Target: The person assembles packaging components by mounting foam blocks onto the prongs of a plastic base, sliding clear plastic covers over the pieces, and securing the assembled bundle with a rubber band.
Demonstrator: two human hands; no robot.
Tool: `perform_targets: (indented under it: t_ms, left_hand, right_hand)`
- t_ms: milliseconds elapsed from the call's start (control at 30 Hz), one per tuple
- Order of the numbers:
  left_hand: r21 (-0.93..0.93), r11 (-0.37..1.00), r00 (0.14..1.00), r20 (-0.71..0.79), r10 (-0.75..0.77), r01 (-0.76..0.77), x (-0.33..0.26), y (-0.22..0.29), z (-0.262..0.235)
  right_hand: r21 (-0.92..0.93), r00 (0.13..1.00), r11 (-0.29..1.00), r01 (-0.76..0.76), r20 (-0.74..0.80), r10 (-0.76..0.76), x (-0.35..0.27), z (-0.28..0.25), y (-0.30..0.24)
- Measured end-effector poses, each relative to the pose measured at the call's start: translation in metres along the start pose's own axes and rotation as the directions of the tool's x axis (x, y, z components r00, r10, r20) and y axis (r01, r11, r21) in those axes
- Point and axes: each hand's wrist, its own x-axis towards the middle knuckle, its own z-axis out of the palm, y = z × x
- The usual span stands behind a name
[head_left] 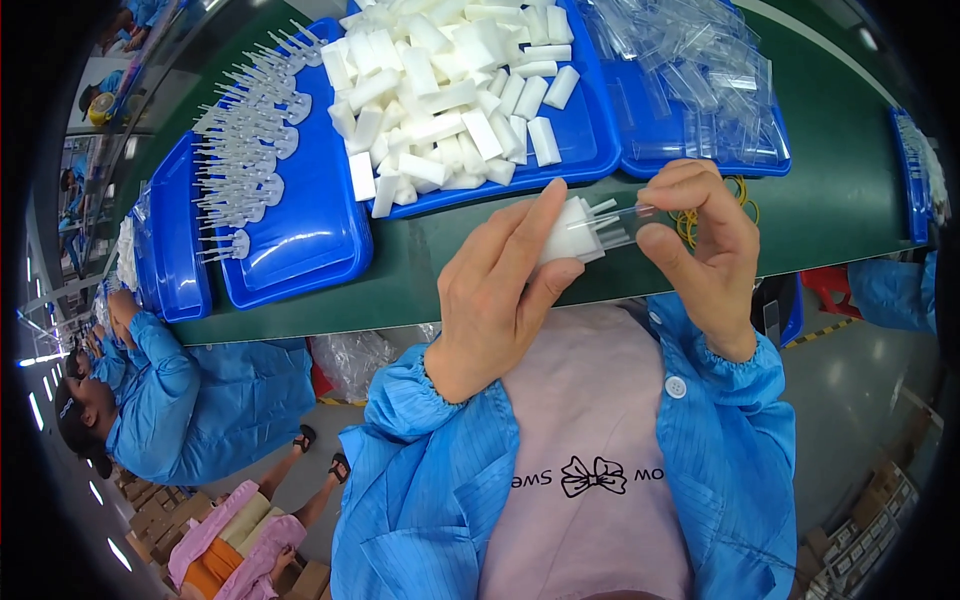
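Note:
My left hand (pixel 495 285) is closed around a white block (pixel 572 236), fingers on its far side and thumb on its near side. Slim translucent prongs stick out of the block's right end. Between thumb and forefinger, my right hand (pixel 708 250) pinches the right end of a clear plastic sleeve (pixel 622 226), which reaches to the prongs. Whether the sleeve surrounds them or lies beside them, I cannot tell. Both hands are above the near edge of the green table (pixel 420 270).
Past my hands, a blue tray (pixel 590 150) holds a heap of white blocks (pixel 440 95). Clear sleeves (pixel 690 75) fill the tray on the right; pronged translucent parts (pixel 250 150) line the left one. Yellow rubber bands (pixel 741 193) lie behind my right hand. A co-worker (pixel 170 400) is at left.

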Motion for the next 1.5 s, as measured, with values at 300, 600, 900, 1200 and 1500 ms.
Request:
perform_targets:
  t_ms: [300, 600, 900, 1200, 1500]
  left_hand:
    - [-0.019, 1.0, 0.999, 0.047, -0.019, 0.02, -0.002, 0.001, 0.001]
    - [-0.85, 0.386, 0.89, 0.186, -0.417, 0.359, -0.004, -0.004, 0.002]
    - [-0.848, 0.475, 0.945, 0.084, -0.316, 0.234, -0.009, 0.002, 0.005]
    - [-0.813, 0.512, 0.94, 0.117, -0.321, 0.276, -0.009, 0.003, 0.004]
    - [-0.879, 0.398, 0.907, 0.084, -0.412, 0.262, -0.006, -0.003, 0.001]
  right_hand:
    - [0.121, 0.995, 0.99, -0.072, -0.057, 0.08, -0.005, 0.002, 0.007]
    - [0.126, 0.989, 0.992, 0.022, -0.145, -0.003, -0.011, -0.007, 0.005]
    - [0.229, 0.993, 0.973, -0.007, -0.115, 0.034, -0.028, 0.0, -0.001]
    - [0.127, 0.996, 0.991, 0.05, -0.079, -0.04, -0.021, -0.003, -0.003]
    - [0.072, 0.999, 0.997, -0.03, -0.021, 0.031, 0.032, -0.034, -0.01]
